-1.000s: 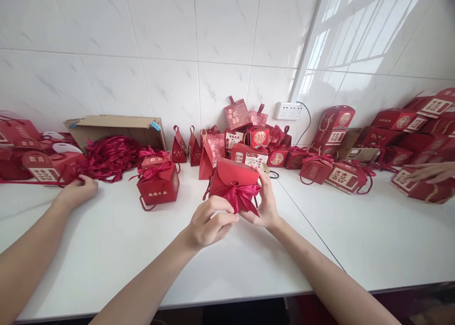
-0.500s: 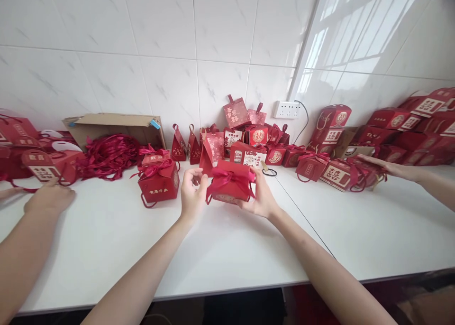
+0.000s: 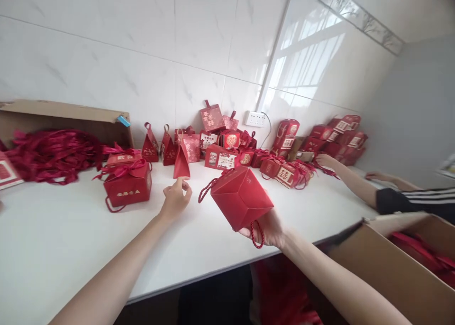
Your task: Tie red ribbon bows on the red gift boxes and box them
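My right hand (image 3: pixel 272 227) grips a red gift box (image 3: pixel 236 199) from beneath and its right side, above the table's front edge. The box is tipped, with plain folded faces turned toward me and twisted cord handles hanging at two sides. My left hand (image 3: pixel 177 197) is away from it, fingers loosely bent and apart, holding nothing. Its fingertips are just in front of a triangular red box (image 3: pixel 182 162); whether they touch, I cannot tell. To the left of that hand sits a red box with a ribbon bow (image 3: pixel 128 187) on the white table (image 3: pixel 199 254).
A cardboard box (image 3: pixel 64 109) of tangled red ribbons (image 3: pixel 60 154) stands at the left. Several red gift boxes (image 3: pixel 222 156) line the wall below a power strip (image 3: pixel 255 119). At right are a co-worker's arm (image 3: pixel 350 178) and an open carton (image 3: pixel 387 263) near the table edge.
The view has swung right. My left hand has let go of the gift box and moved away from it; my right hand has tipped the box and brought it nearer.
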`<state>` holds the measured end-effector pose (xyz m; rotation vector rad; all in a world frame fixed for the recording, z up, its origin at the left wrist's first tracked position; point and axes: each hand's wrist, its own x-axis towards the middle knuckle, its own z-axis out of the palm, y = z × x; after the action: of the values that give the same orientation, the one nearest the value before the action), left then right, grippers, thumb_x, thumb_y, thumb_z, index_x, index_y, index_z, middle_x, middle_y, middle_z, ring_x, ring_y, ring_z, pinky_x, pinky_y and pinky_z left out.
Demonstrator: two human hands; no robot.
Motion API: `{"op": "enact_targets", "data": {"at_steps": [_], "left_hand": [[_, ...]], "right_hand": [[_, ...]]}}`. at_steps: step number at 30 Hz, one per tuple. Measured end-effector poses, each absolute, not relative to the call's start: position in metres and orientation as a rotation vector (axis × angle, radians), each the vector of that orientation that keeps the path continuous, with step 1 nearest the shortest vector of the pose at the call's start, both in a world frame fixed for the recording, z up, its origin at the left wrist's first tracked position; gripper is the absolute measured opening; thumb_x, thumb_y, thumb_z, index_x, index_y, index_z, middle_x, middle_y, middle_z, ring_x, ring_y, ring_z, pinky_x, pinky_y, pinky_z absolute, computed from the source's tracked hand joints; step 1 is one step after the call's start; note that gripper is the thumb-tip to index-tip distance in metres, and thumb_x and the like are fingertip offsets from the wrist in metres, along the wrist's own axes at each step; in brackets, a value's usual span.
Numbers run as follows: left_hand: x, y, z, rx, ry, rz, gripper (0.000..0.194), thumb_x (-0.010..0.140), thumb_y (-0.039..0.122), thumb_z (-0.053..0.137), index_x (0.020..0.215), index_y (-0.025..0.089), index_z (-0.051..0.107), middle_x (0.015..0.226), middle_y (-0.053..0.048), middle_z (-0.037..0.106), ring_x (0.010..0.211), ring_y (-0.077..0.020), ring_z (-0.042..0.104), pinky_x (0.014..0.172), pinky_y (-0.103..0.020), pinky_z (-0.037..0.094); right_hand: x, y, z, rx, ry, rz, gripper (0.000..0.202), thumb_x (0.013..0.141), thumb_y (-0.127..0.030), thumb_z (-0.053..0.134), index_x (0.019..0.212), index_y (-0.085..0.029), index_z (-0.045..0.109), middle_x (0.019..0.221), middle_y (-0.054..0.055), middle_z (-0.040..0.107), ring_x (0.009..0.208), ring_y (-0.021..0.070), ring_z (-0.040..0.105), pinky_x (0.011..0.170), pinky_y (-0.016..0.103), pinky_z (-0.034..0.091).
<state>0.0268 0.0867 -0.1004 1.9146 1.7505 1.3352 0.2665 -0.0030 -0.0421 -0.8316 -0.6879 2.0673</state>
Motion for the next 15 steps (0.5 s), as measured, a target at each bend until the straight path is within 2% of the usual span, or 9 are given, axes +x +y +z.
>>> {"op": "enact_targets", "data": {"at_steps": [3, 9, 12, 15], "left_hand": [[0.030, 0.088, -0.105, 2.032, 1.726, 1.277, 0.028, 0.073, 0.020, 0.044, 0.100, 0.020, 0.052, 0.076, 0.000, 0.064, 0.076, -0.0197, 0.063, 0.092, -0.043, 0.030], [0.028, 0.103, -0.119, 2.025, 1.686, 1.445, 0.025, 0.066, 0.025, 0.050, 0.089, 0.025, 0.058, 0.062, 0.005, 0.062, 0.048, -0.0130, 0.052, 0.086, -0.045, 0.034], [0.022, 0.111, -0.126, 2.112, 1.602, 1.560, 0.021, 0.067, 0.026, 0.047, 0.086, 0.027, 0.057, 0.059, 0.004, 0.060, 0.042, -0.0148, 0.047, 0.085, -0.049, 0.034], [0.030, 0.110, -0.126, 2.191, 1.397, 1.699, 0.015, 0.070, 0.028, 0.049, 0.083, 0.029, 0.057, 0.057, 0.004, 0.056, 0.048, -0.0201, 0.050, 0.090, -0.053, 0.030]], "right_hand": [[0.288, -0.025, -0.038, -0.908, -0.713, 1.972, 0.051, 0.080, -0.065, 0.038, 0.091, -0.019, 0.057, 0.086, 0.007, 0.066, 0.081, 0.0204, 0.067, 0.075, 0.040, 0.055], [0.343, -0.078, -0.013, -1.076, -0.671, 1.665, 0.047, 0.080, -0.063, 0.043, 0.090, -0.020, 0.057, 0.085, 0.005, 0.067, 0.082, 0.0197, 0.066, 0.074, 0.041, 0.055], [0.370, -0.108, 0.005, -1.152, -0.531, 1.491, 0.046, 0.081, -0.063, 0.044, 0.094, -0.021, 0.058, 0.089, 0.005, 0.068, 0.083, 0.0196, 0.067, 0.075, 0.041, 0.055], [0.396, -0.140, 0.020, -1.165, -0.460, 1.247, 0.040, 0.084, -0.058, 0.042, 0.099, -0.024, 0.058, 0.096, 0.003, 0.069, 0.086, 0.0188, 0.067, 0.079, 0.041, 0.055]]}}
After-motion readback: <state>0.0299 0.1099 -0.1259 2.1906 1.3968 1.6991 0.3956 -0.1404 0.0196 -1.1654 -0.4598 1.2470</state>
